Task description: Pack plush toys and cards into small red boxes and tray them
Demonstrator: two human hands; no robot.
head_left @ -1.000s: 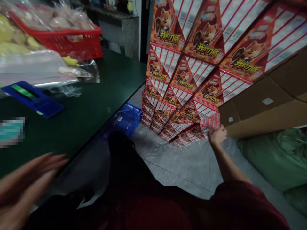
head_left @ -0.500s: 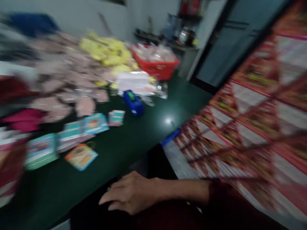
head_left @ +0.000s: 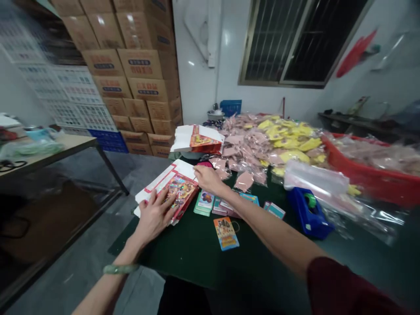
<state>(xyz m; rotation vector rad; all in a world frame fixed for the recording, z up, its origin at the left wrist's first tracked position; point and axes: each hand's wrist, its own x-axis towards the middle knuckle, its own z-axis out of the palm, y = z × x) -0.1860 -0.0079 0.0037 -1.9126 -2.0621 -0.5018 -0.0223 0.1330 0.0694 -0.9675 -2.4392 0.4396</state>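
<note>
A stack of flat red and white printed cartons (head_left: 179,190) lies at the near left corner of the dark green table (head_left: 197,258). My left hand (head_left: 154,215) rests on the stack with its fingers spread flat. My right hand (head_left: 207,178) reaches across to the far edge of the top carton, fingers curled at that edge; whether they grip it is hard to tell. Small piles of teal cards (head_left: 206,201) lie just right of the cartons. A single orange card (head_left: 225,233) lies nearer to me.
A blue tape dispenser (head_left: 308,212) stands at the right, beside clear plastic bags (head_left: 316,177). Pink and yellow packets (head_left: 272,142) heap at the back, a red basket (head_left: 370,175) at far right. Brown boxes (head_left: 131,70) stack at the wall. A second table (head_left: 49,148) stands left.
The view swung from the floor stacks of red boxes at the right to the table. My right hand left those boxes, and both hands now sit on the flat cartons.
</note>
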